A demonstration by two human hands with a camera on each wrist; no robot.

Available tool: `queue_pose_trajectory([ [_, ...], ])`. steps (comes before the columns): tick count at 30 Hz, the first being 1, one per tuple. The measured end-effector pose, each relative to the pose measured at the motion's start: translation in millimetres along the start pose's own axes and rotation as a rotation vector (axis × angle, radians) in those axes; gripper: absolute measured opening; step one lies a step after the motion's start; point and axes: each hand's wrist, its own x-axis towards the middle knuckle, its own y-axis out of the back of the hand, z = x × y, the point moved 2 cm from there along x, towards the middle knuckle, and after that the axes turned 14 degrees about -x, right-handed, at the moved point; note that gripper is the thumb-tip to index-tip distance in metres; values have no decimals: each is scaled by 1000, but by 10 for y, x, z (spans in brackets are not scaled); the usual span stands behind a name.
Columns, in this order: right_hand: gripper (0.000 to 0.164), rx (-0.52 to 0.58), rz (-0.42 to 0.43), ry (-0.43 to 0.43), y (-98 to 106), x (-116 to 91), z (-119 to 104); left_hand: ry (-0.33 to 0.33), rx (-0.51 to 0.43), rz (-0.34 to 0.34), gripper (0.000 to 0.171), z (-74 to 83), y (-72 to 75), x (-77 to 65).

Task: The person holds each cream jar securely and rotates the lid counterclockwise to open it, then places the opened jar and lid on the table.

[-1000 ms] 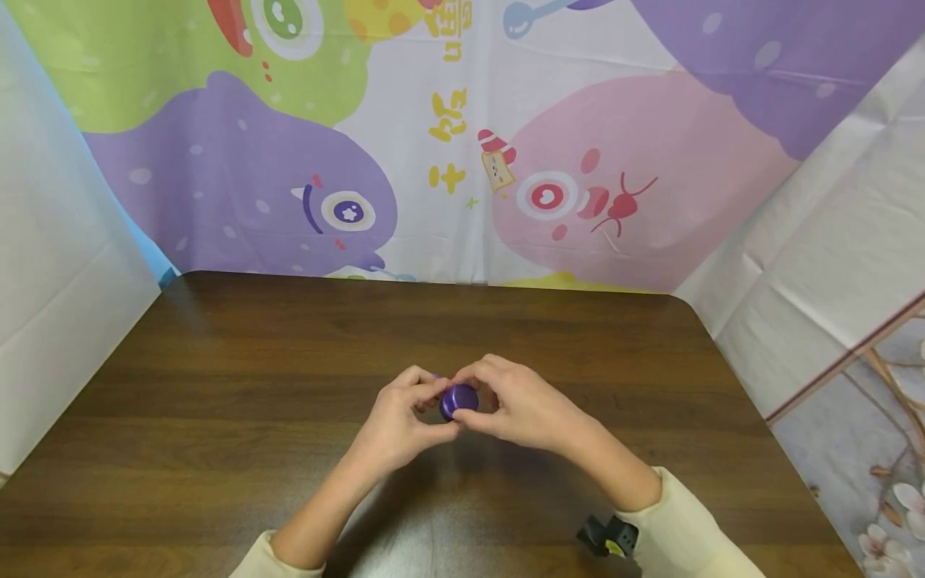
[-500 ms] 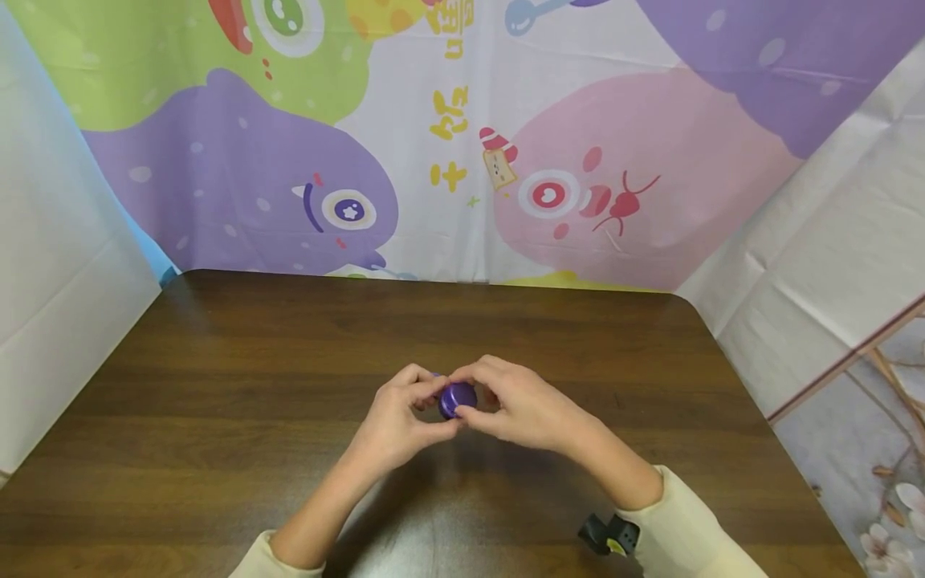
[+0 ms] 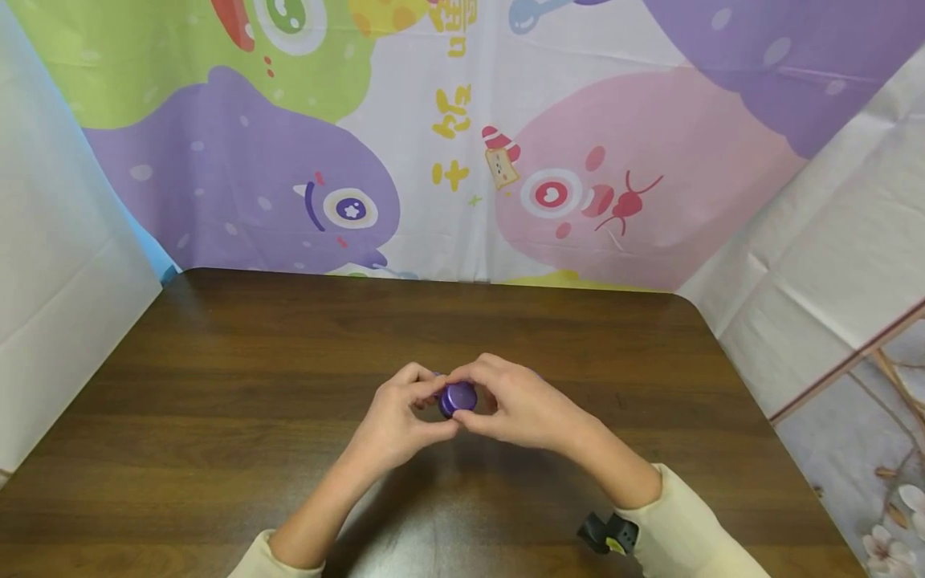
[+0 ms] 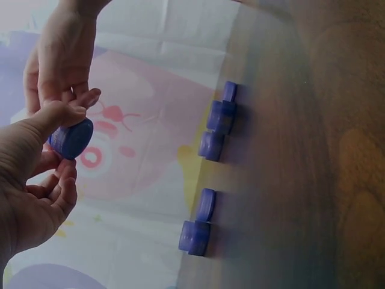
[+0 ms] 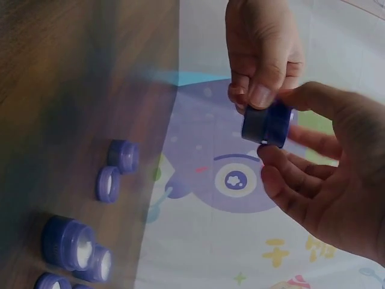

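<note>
Both hands hold one small purple round jar (image 3: 458,398) above the middle of the table. My left hand (image 3: 393,417) pinches its darker part, seen in the right wrist view as the dark jar body (image 5: 255,124). Thumb and fingers of my right hand (image 3: 523,405) grip the brighter purple end, which looks like the lid (image 5: 278,125). The two parts sit together. Beyond the hands, purple jars stand on the table, such as a jar (image 4: 195,237) with a round lid (image 4: 206,205) beside it. In the head view the hands hide nearly all of these.
The brown wooden table (image 3: 253,361) ends at a cartoon-printed curtain (image 3: 433,225). In the right wrist view, several purple containers with white visible inside, including a large jar (image 5: 67,242), stand close together. A dark strap-like object (image 3: 607,534) lies by the right sleeve (image 3: 686,522).
The hands stay in place with the jar between them. The right fingers shift slightly on the lid, and its round top now faces the head camera a little more.
</note>
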Motion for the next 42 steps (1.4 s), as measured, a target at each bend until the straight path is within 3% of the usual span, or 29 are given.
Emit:
queue_pose_trajectory([
  [5,44,22,-23,31,3,3,-8,-31,3,4,38,-12,0,1],
  [11,39,-14,45,-42,10,11,0,-11,10,9,45,-19,-3,4],
  [14,32,-20,13,-16,16,16,-1,-12,7,1,43,-17,-5,0],
  [18,42,-2,-33,21,21,13,-7,-20,18,-5,42,-21,-6,0],
  [24,38,-58,23,-55,0,16,-18,27,26,-18,47,-17,-23,1],
  [28,34,-86,2,-15,-2,11,-20,57,26,-34,46,-17,-34,-11],
  [33,44,-93,-17,-40,-9,10,-22,33,38,-50,46,-13,-35,-12],
  [37,38,-99,-11,-91,-25,24,-28,22,54,-69,50,-9,-42,-7],
  [42,33,-97,-23,-84,-27,24,-35,26,75,-69,51,-15,-48,-9],
])
